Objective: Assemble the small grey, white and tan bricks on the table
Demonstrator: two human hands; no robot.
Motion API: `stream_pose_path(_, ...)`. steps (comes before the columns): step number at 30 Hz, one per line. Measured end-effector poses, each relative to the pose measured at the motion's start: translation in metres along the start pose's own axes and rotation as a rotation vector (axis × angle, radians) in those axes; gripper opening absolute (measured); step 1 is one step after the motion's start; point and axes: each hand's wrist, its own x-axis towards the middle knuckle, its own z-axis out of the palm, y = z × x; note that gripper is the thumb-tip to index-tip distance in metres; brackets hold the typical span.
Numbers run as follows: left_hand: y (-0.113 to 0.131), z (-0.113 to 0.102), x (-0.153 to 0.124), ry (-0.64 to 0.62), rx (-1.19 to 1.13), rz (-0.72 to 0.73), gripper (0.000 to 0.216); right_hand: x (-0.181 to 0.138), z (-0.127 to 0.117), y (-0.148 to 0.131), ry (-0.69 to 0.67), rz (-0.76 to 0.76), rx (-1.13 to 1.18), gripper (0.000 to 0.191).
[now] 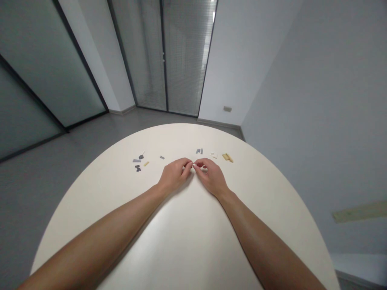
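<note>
Near the far rim of the round white table (pixel 193 133), left hand (pixel 174 175) and right hand (pixel 211 178) curl closed, fingertips meeting on a tiny white piece (pixel 197 166) (hard to see, likely plastic), well steadied, with loose toy bricks (pixel 138 162) at eleven and one o'clock.

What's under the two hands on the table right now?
The left hand and right hand meet around a small white piece over the cream table. Their palms and fingers cover the tabletop directly below, so anything lying there cannot be seen.
</note>
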Motion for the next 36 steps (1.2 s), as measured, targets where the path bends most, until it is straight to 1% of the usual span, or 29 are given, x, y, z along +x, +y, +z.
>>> stream_pose_path(11,0.0013,-0.0007,-0.0003,-0.005,0.009,-0.024,0.031,0.0001,-0.0003,-0.0006,0.008,0.037,-0.001,0.011)
stream_pose_path(20,0.0004,-0.0005,0.0,-0.013,0.033,-0.016,0.033,0.0004,-0.0004,-0.0003,-0.012,0.009,-0.023,0.012)
stream_pose_path(36,-0.0007,0.0008,-0.0006,-0.019,0.042,-0.017,0.032,-0.0003,-0.001,-0.0002,-0.035,0.004,0.031,0.011)
